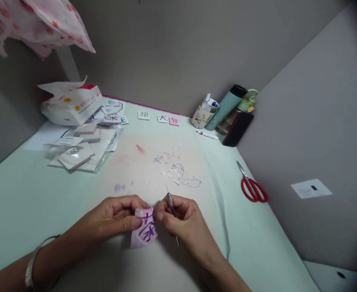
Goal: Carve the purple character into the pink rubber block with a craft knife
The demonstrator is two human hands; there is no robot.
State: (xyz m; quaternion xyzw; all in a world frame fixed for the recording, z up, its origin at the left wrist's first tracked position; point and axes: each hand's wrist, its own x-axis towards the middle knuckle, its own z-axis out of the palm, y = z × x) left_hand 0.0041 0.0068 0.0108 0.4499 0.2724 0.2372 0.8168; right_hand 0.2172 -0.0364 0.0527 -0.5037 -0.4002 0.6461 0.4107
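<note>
A pink-purple piece with purple character strokes (pixel 146 232) is gripped at its upper left by my left hand (pixel 120 215), the thumb lying on its face. My right hand (pixel 181 221) is closed around a thin metal craft knife (pixel 170 202), its tip pointing up and away. The right thumb and fingertips are close to the piece's right edge; whether they touch it I cannot tell. White scraps (pixel 174 170) lie on the table beyond my hands, beside blue outlines.
Clear bags with pale blocks (pixel 78 156) and a tissue pack (pixel 75 105) lie at the left. Small character tiles (pixel 143 115) line the back. A pen cup (pixel 204 115), a green bottle (pixel 225 107), a phone (pixel 238 129), a marker (pixel 207 135) and red scissors (pixel 253 190) are at the right.
</note>
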